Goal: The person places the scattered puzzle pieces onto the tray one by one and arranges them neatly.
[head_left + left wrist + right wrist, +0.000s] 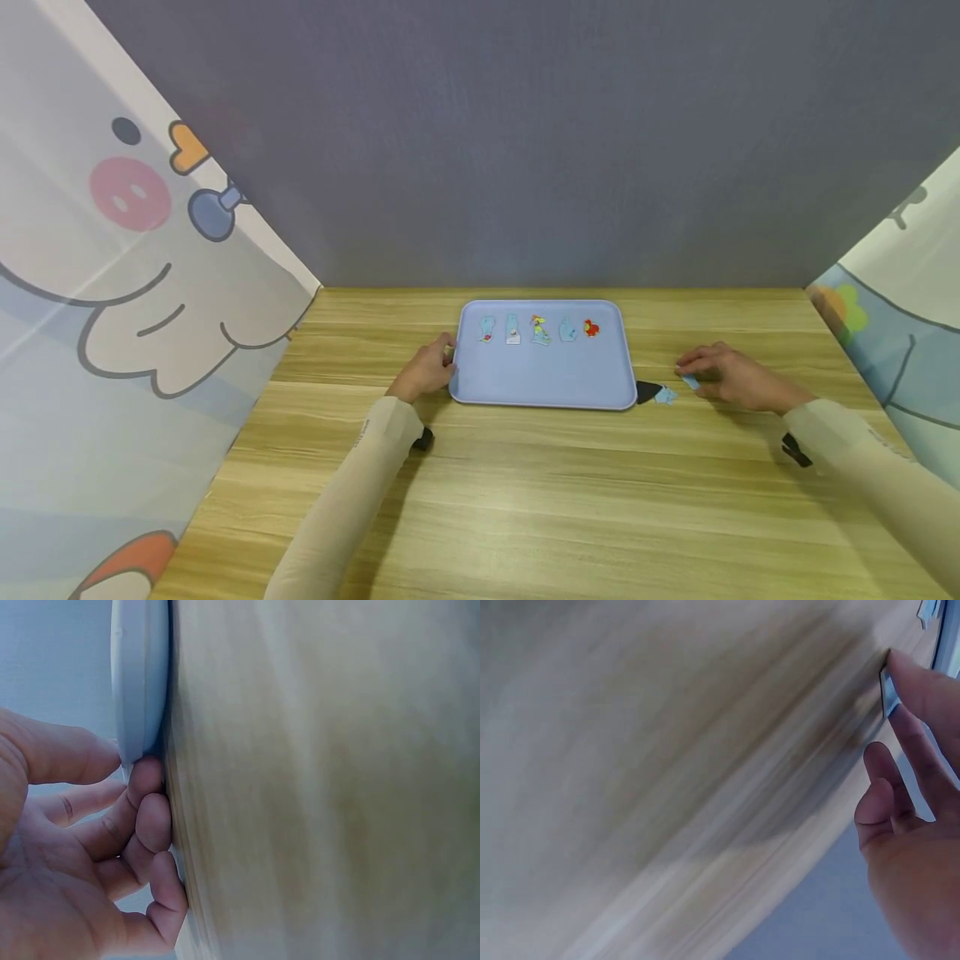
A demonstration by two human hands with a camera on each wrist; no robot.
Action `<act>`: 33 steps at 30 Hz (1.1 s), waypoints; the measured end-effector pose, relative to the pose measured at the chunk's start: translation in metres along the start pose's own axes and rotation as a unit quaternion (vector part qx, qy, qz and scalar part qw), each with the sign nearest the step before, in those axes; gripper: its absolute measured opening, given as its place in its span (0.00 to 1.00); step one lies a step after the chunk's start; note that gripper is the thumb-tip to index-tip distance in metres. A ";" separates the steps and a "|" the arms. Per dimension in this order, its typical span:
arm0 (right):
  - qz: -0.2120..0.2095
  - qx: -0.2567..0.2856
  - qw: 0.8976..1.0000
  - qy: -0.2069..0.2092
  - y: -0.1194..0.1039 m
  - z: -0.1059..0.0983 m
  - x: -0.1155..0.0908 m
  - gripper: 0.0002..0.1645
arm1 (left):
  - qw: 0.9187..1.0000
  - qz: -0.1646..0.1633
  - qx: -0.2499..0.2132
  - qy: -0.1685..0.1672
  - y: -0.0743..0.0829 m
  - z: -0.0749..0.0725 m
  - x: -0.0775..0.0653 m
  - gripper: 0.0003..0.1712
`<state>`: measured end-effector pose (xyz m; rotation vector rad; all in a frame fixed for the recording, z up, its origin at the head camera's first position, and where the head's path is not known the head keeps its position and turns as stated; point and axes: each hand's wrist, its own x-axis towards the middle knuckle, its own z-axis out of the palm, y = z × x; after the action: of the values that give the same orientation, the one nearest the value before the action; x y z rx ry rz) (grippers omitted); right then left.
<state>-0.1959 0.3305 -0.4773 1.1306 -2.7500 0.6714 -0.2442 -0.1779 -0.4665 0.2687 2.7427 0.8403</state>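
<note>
A pale blue tray [543,375] lies on the wooden table, its left rim held by my left hand [429,367]. In the left wrist view the thumb meets the rim [140,682] and the other fingers curl in at its side. To the right of the tray, my right hand [738,379] pinches a small flat light blue piece [691,382] between thumb and finger, low over the table. The right wrist view shows that piece [889,694] nearly edge-on. Between tray and hand lie a flat black piece [647,391] and a light blue star-like piece [665,395].
Along the tray's far half runs a row of several small flat pieces, among them a red one [592,328] and a yellow-and-red one [539,329]. A grey wall [525,167] rises behind the table [525,500]. Cartoon-printed curtains [150,333] hang at both sides.
</note>
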 end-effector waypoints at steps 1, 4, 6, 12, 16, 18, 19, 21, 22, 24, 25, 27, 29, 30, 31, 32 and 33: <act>0.001 0.000 1.000 -0.002 0.000 -0.001 0.000 0.25 | 1.000 0.000 -0.002 0.000 0.000 0.000 0.000 0.22; -0.011 0.000 1.000 -0.001 0.000 -0.002 -0.001 0.26 | 1.000 0.003 -0.005 0.001 0.001 0.000 0.000 0.22; -0.023 -0.002 1.000 0.002 0.001 -0.002 -0.001 0.27 | 1.000 0.003 -0.005 0.002 0.000 0.000 -0.001 0.21; -0.014 -0.002 1.000 -0.005 0.001 -0.003 -0.002 0.27 | 1.000 0.009 -0.002 0.005 0.001 0.000 -0.001 0.21; 0.014 0.007 1.000 -0.005 0.002 -0.003 -0.003 0.26 | 1.000 0.013 0.002 0.006 0.002 0.000 -0.001 0.21; 0.031 0.014 0.999 -0.002 0.002 -0.003 -0.004 0.25 | 1.000 0.013 0.004 0.007 0.002 -0.001 -0.002 0.21; 0.039 0.019 0.999 0.000 0.002 -0.002 -0.004 0.24 | 1.000 0.013 0.004 0.007 0.002 -0.001 -0.002 0.21; 0.055 0.024 0.998 0.003 0.002 -0.001 -0.005 0.23 | 1.000 0.011 0.002 0.005 0.003 -0.001 -0.002 0.21; 0.062 0.027 0.998 0.005 0.002 -0.001 -0.005 0.22 | 1.000 0.011 0.001 0.004 0.003 -0.001 -0.002 0.21; 0.071 0.028 0.997 0.010 0.003 0.000 -0.004 0.20 | 1.000 0.009 0.000 0.002 0.002 -0.001 -0.002 0.21; 0.070 0.025 0.997 0.014 0.003 0.001 -0.004 0.20 | 1.000 0.009 0.000 0.002 0.002 -0.001 -0.002 0.21; 0.066 0.021 0.997 0.024 0.004 0.002 -0.001 0.20 | 1.000 0.007 0.002 0.001 0.002 -0.002 -0.002 0.21; 0.057 0.015 0.998 0.038 0.003 0.003 0.002 0.20 | 1.000 0.007 0.000 0.000 0.002 -0.001 -0.002 0.21; 0.051 0.014 0.998 0.045 0.003 0.002 0.004 0.20 | 1.000 0.007 -0.002 0.000 0.002 -0.001 -0.002 0.21; 0.044 0.012 0.998 0.053 0.002 0.002 0.007 0.20 | 1.000 0.007 -0.004 -0.001 0.003 -0.001 -0.002 0.22; 0.038 0.010 0.997 0.060 0.001 0.001 0.010 0.20 | 1.000 0.007 -0.008 -0.002 0.003 -0.001 -0.002 0.22; 0.031 0.007 0.997 0.066 0.000 0.000 0.012 0.21 | 1.000 0.007 -0.011 -0.003 0.003 -0.001 -0.002 0.22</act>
<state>-0.2048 0.3223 -0.4744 0.9685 -2.6820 0.7464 -0.2424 -0.1768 -0.4637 0.2851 2.7285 0.8706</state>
